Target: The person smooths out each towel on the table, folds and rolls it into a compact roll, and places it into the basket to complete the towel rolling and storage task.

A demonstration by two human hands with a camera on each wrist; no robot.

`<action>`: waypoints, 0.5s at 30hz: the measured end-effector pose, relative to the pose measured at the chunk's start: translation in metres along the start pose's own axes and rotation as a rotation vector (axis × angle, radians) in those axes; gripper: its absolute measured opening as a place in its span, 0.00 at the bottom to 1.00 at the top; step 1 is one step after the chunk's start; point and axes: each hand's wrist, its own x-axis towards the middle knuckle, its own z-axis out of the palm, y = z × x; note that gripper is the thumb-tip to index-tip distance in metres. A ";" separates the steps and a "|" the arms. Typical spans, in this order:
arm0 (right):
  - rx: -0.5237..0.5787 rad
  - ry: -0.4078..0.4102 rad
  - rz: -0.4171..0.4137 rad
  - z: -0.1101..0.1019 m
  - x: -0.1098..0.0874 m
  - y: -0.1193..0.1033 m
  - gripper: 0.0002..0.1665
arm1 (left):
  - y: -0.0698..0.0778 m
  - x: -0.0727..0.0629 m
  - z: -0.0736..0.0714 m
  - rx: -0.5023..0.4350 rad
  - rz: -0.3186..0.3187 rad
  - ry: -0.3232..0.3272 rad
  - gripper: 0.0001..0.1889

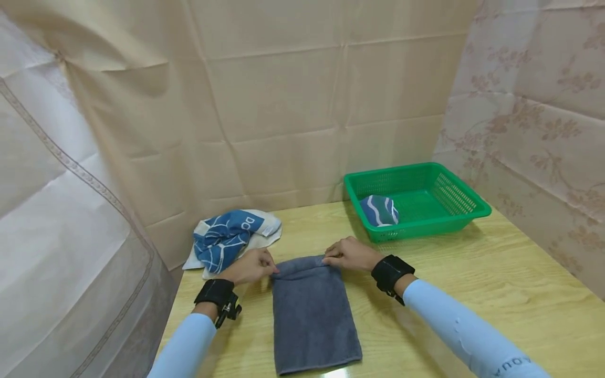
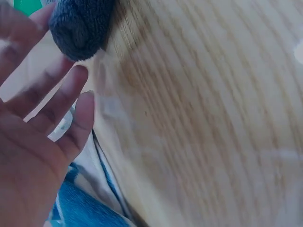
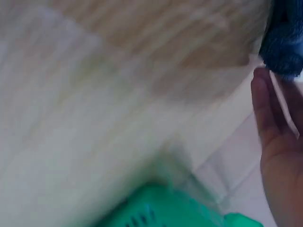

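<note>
A dark grey towel [image 1: 314, 320] lies lengthwise on the table, its far edge turned over into a short roll. At the roll's left end, my left hand [image 1: 250, 266] pinches the cloth between thumb and fingertips. My right hand [image 1: 352, 254] pinches the opposite end. In the left wrist view the coiled end of the towel [image 2: 78, 28] shows at the fingertips, the other fingers of the left hand [image 2: 33, 127] spread below it. The right wrist view has the towel's other end [image 3: 284, 52] at the fingertips of the right hand [image 3: 284, 156].
A crumpled blue and white towel [image 1: 224, 239] lies beside my left hand. At the back right stands a green plastic basket [image 1: 425, 231] with a blue, green and white striped folded cloth [image 1: 379, 211] in it. Curtain-like cloth [image 1: 274, 105] hangs behind the wooden table [image 1: 472, 283].
</note>
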 end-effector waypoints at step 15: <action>0.278 -0.103 0.334 0.000 0.014 0.002 0.22 | -0.011 0.004 0.008 -0.165 -0.108 -0.028 0.19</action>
